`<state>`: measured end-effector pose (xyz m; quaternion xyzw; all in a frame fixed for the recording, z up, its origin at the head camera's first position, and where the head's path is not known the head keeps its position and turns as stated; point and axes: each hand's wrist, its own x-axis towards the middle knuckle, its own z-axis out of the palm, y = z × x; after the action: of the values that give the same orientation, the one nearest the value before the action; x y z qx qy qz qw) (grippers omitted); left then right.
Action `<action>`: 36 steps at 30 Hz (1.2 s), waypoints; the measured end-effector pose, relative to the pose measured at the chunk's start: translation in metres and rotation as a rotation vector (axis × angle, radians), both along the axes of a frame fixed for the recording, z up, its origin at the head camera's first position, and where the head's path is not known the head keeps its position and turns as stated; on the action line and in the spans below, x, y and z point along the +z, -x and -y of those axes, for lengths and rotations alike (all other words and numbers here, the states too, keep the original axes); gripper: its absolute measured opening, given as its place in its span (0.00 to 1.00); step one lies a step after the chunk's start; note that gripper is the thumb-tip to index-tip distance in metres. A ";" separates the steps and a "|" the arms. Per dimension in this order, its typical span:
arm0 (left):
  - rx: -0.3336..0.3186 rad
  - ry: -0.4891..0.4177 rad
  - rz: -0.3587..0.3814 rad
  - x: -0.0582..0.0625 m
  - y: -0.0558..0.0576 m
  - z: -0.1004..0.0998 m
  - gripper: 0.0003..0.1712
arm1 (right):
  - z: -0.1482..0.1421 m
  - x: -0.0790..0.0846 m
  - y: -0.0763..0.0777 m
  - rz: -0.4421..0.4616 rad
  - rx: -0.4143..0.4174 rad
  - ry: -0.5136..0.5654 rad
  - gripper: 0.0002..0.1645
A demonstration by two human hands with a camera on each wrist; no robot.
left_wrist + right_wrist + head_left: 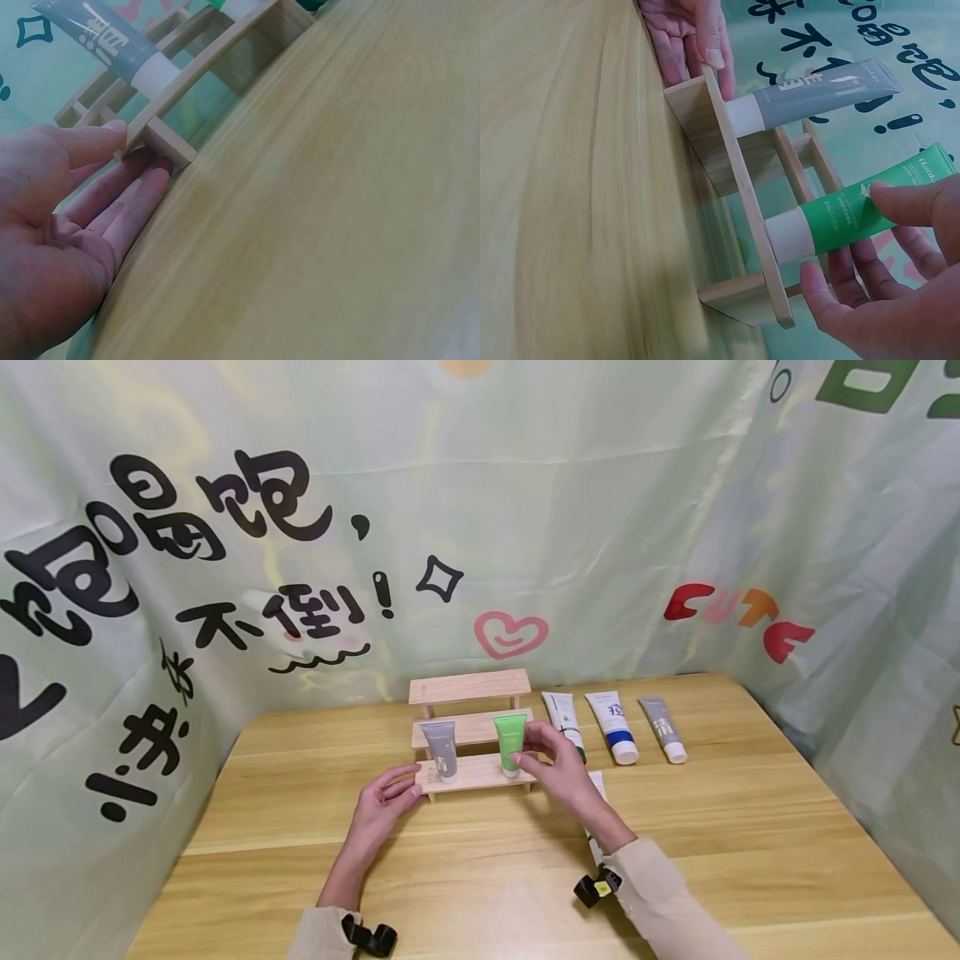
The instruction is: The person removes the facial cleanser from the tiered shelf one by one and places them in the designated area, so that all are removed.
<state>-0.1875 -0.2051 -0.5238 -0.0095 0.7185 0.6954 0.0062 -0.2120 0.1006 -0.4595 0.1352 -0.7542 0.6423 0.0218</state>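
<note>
Green tube (512, 739) on bottom step (476, 770) of wooden rack (472, 729) beside grey tube (442, 750), pinched upright between right fingers (551, 739), with left fingers (131, 214) gripping rack's end.

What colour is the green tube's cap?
The cap is white; it shows best in the right wrist view.

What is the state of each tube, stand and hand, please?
Pale wooden stepped stand: upright
Grey white-capped tube on stand: upright, closed
Green white-capped tube: upright, closed
Green-capped white tube: lying, closed
Blue-banded white tube: lying, closed
Far right grey tube: lying, closed
Partly hidden white tube: lying, cap unseen
Left hand: holding stand
Right hand: holding green tube
</note>
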 end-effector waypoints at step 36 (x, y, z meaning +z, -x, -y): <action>-0.018 -0.037 0.015 0.000 0.000 0.001 0.21 | -0.039 0.029 -0.019 -0.035 -0.093 -0.064 0.28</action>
<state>-0.1876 -0.2064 -0.5240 -0.0081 0.7054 0.7085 0.0181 -0.1934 0.1400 -0.4302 0.1116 -0.7793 0.6137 0.0604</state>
